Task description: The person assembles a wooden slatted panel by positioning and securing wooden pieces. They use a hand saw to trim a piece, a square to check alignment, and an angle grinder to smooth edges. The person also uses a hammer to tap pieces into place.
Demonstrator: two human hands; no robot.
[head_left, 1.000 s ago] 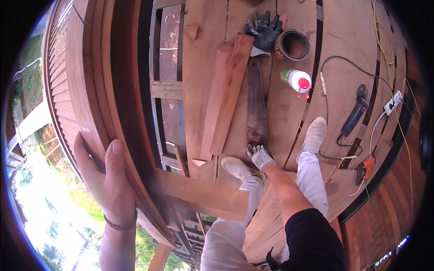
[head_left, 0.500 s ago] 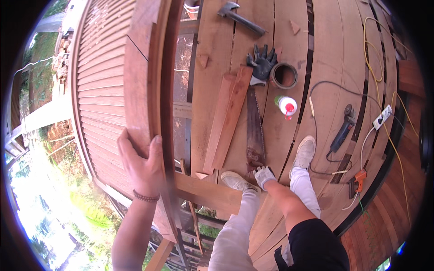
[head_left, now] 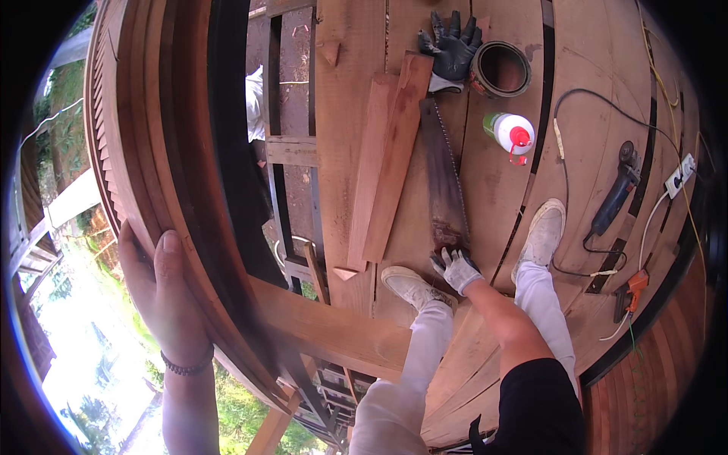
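My bare left hand (head_left: 163, 296), a beaded bracelet at its wrist, rests over the edge of a long wooden rail (head_left: 182, 189) on the left, thumb on top and fingers along the outer side. Low in the middle, my right hand (head_left: 458, 271) wears a pale glove. Its fingers are spread at the handle end of a handsaw (head_left: 444, 178) lying flat on the deck boards. Beside the saw lie two reddish wood pieces (head_left: 388, 167). A black glove (head_left: 450, 49), an open round can (head_left: 500, 69) and a white bottle with a red cap (head_left: 511, 133) are beyond.
An angle grinder (head_left: 616, 199) with its cord, a white power strip (head_left: 680, 176) and an orange-and-black tool (head_left: 631, 294) lie to the right. A crossbeam (head_left: 334, 322) runs beside my left leg. Gaps open between framing members left of the boards.
The view has shifted, bringing the rail further left and the deck tools to the right. My right glove has come up against the saw's handle. My left hand remains on the rail.
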